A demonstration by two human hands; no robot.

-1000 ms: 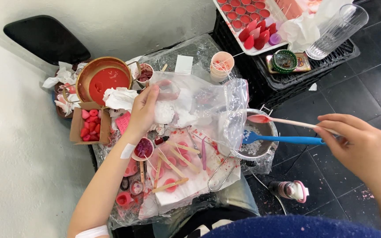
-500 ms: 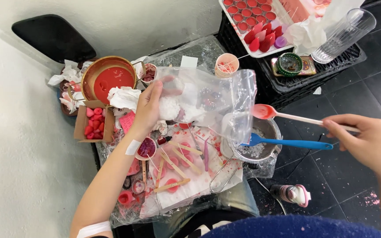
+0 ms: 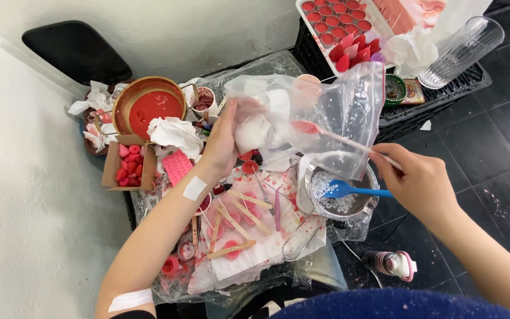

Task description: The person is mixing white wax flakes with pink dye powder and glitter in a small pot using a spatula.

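Observation:
My left hand (image 3: 224, 143) grips a clear plastic bag (image 3: 332, 109) with white flakes (image 3: 252, 132) bunched at its bottom, holding it up with the mouth turned right. My right hand (image 3: 418, 182) holds a thin-handled spoon (image 3: 343, 139) whose red-stained bowl is inside the bag's mouth. Below the bag sits a small metal pot (image 3: 340, 201) with white flakes in it. A blue spatula (image 3: 352, 191) rests across its rim.
A brass pan of red wax (image 3: 147, 106), a cardboard box of red pieces (image 3: 129, 165), crumpled tissues and wooden sticks (image 3: 237, 221) crowd the plastic-covered table. Behind, a black crate (image 3: 408, 112) carries a tray of red moulds (image 3: 337, 29) and a clear glass (image 3: 460, 50). A small bottle (image 3: 392, 263) lies on the dark floor.
The bag has been lifted and turned with its mouth to the right. My right hand has moved left and pushed the spoon into the bag's mouth.

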